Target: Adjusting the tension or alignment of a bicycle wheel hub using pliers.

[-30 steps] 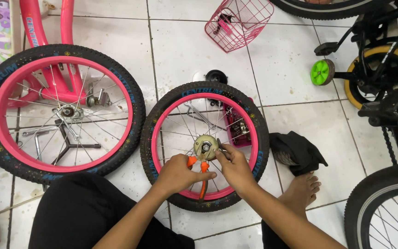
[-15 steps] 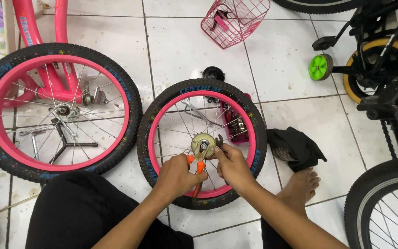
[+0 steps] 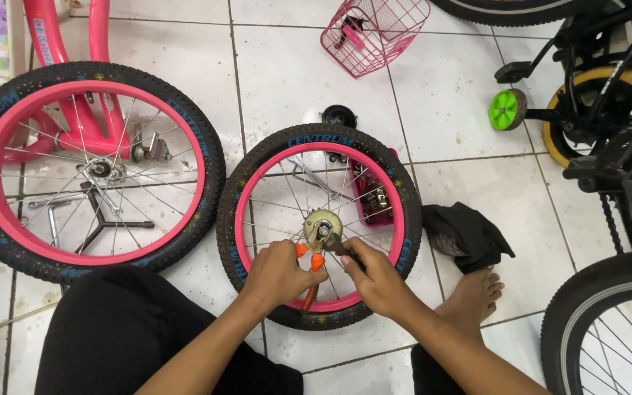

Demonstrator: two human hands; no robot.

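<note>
Wheel (image 3: 272, 197) of a child's bike lies flat on the white tiled floor (image 3: 287, 73) ahead of me: black knobbly tyre, pink rim, thin steel spokes, a dull brass-coloured hub (image 3: 322, 225) at its centre. At about 6 o'clock from the hub, my left hand (image 3: 281, 272) is clenched around orange-handled pliers (image 3: 310, 267). My right hand (image 3: 371, 272) grips a dark tool (image 3: 336, 244) whose tip meets the hub. At 9 o'clock lies a second pink-rimmed wheel (image 3: 89, 164); at 12 o'clock sits a pink wire basket (image 3: 374, 33).
</note>
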